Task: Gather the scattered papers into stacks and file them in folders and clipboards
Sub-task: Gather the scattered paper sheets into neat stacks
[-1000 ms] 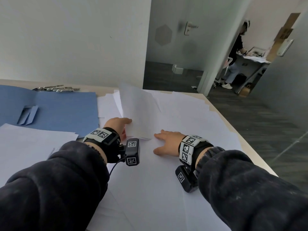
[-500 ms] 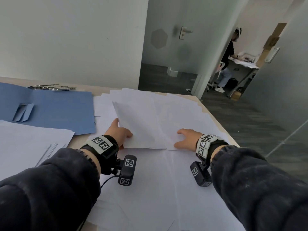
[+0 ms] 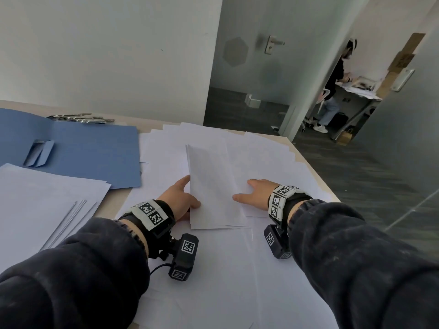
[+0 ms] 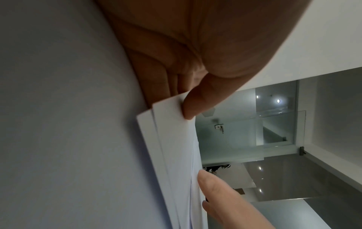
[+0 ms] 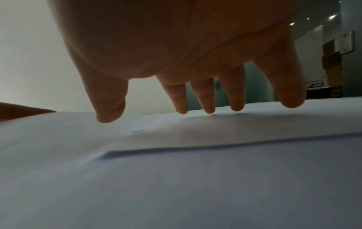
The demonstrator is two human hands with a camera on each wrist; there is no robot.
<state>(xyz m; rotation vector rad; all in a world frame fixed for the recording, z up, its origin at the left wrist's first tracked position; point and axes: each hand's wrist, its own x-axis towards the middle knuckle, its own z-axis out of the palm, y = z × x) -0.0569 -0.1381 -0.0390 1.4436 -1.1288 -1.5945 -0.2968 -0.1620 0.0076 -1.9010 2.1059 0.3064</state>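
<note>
Left hand (image 3: 181,198) pinches a thin bundle of sheets (image 3: 213,186) at its left edge, thumb on top and fingers beneath, as the left wrist view shows; the grip lifts that edge so the sheets can be drawn together and squared. Right hand (image 3: 255,194), just right of the bundle, lies flat with fingers spread and straight, tips pressing the loose paper; holding nothing, it appears to steady the sheets below or to slide the next one toward the bundle. Several edges of the bundle are offset from one another, so the stack is judged not yet squared.

Scattered papers (image 3: 261,157) lie fanned beneath and beyond the bundle, covering most of the table (image 3: 152,122), some overhanging its right edge. Left of the bundle, an open blue folder (image 3: 95,153) lies flat with its inner pocket up, placed ready to receive a finished stack. Nearer than the folder, left of the bundle, a separate pile of paper (image 3: 42,198) rests partly over the folder's near edge. Metal clips (image 3: 80,118) sit beyond the folder, well apart from the bundle. Filing has not begun; gathering appears at an early stage.
</note>
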